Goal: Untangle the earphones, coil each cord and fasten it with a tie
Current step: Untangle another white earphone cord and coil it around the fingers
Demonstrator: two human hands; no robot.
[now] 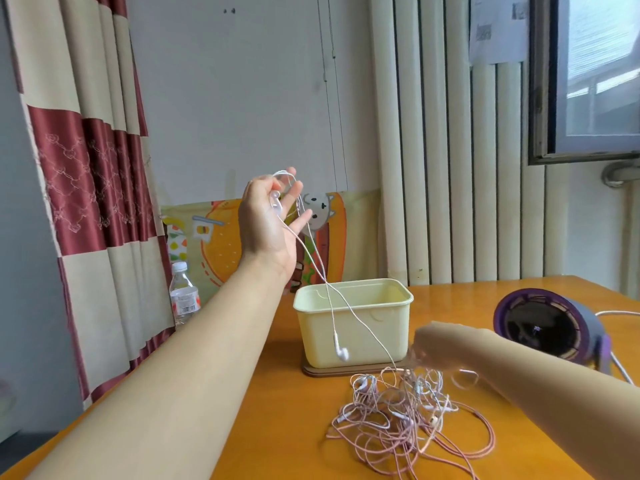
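Left hand (pixel 273 216) is raised, gripping the white earphone cord (pixel 322 271), which slants down and rightward from it to the tangle (pixel 408 410) on the surface (pixel 277 427). The tangle lies just under the right hand (pixel 427 353), the nearer one; that hand is motion-blurred, so its grip cannot be told. A loose earbud (pixel 341 351) dangles below the left hand, in front of the cream box (pixel 374 327) standing between the hands; a purple fan (pixel 540 327) sits beyond the right forearm.

Pink cords (pixel 412 424), pale-yellow tub (pixel 353 323)
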